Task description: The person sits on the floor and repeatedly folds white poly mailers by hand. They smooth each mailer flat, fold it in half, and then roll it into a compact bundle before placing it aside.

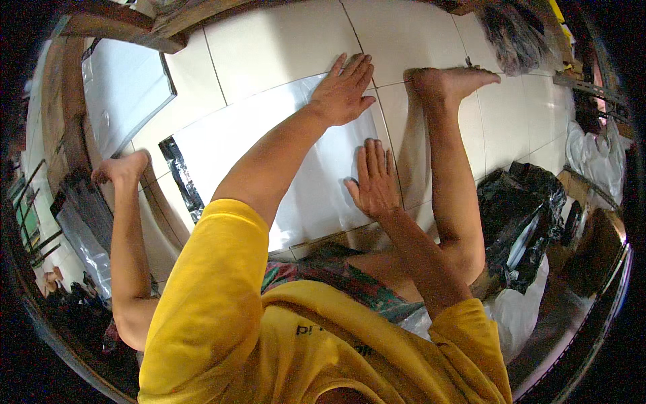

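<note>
A flat white plastic mailer bag (235, 135), with a black strip along its left end, lies on the floor between my legs. My left hand (342, 94) reaches across and rests flat at its far right corner, fingers stretched out and slightly spread. Nearer to me, my right hand (377, 180) lies palm down at the bag's right edge with its fingers straight. Neither hand grips anything. Part of the bag is hidden beneath my left forearm.
A pile of pale flat bags (128, 84) with dark edges lies at the far left, beside a wooden frame (124, 23). Crumpled black plastic (518, 202) sits by my right knee, near white plastic bags (595, 155). Dark plastic (515, 40) is bunched at the far right.
</note>
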`<state>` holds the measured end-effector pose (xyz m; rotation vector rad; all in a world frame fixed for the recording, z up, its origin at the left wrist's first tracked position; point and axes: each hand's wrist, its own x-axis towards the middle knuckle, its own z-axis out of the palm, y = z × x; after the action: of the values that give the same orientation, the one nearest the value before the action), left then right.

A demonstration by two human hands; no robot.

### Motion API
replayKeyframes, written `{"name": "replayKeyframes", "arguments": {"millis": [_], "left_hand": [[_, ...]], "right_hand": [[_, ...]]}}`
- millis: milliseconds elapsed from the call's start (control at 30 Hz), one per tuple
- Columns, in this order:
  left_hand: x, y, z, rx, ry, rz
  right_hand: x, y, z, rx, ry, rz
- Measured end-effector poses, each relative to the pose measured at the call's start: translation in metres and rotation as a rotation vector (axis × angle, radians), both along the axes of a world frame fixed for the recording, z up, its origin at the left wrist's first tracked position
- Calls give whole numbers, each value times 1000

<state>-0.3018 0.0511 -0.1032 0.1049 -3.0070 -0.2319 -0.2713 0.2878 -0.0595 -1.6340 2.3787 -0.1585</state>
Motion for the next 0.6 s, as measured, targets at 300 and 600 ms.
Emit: {"name": "replayKeyframes", "arguments": {"millis": [300, 600], "left_hand": [[20, 21, 11, -36, 29, 24], [193, 171, 24, 467, -111, 224]], "right_hand": [[18, 29, -19, -27, -61, 74], [20, 33, -29, 85, 18, 79]]}}
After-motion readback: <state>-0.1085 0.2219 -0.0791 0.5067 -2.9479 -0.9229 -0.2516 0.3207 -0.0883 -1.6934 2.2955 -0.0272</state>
